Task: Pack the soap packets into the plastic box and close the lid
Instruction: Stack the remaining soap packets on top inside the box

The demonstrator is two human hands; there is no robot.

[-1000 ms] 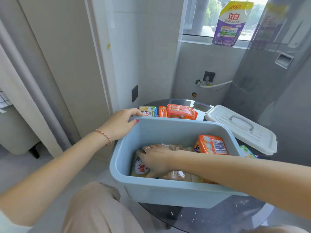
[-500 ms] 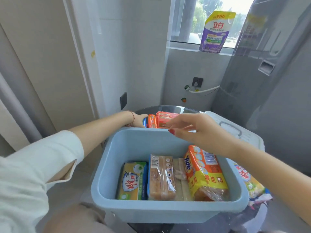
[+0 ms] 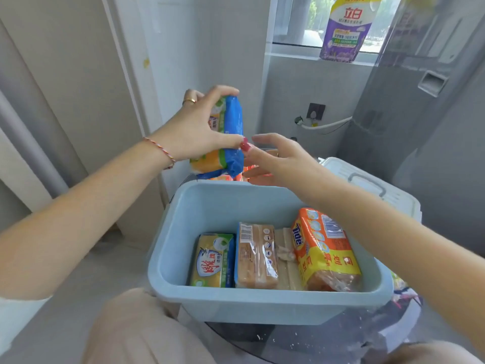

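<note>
The light blue plastic box [image 3: 262, 303] stands on a dark glass table. Inside it lie a yellow-green soap packet [image 3: 212, 261], a clear packet of brown soap [image 3: 256, 256] and an orange Tide packet [image 3: 322, 248] leaning on the right wall. My left hand [image 3: 194, 127] grips a blue and yellow soap packet [image 3: 231, 143] in the air above the box's far rim. My right hand [image 3: 278, 158] reaches beyond that rim with fingers spread, close to the held packet, over orange packets [image 3: 246, 170] that it mostly hides. The white lid [image 3: 372, 185] lies behind the box on the right.
A purple detergent pouch [image 3: 346, 27] stands on the window sill. A grey wall and a hose [image 3: 325, 124] are behind the table. My knee [image 3: 141, 332] is just in front of the box. Another packet [image 3: 399, 282] peeks out at the box's right side.
My left hand has lifted the blue and yellow packet from behind the box into the air. My right hand has come out of the box and reached past the far rim.
</note>
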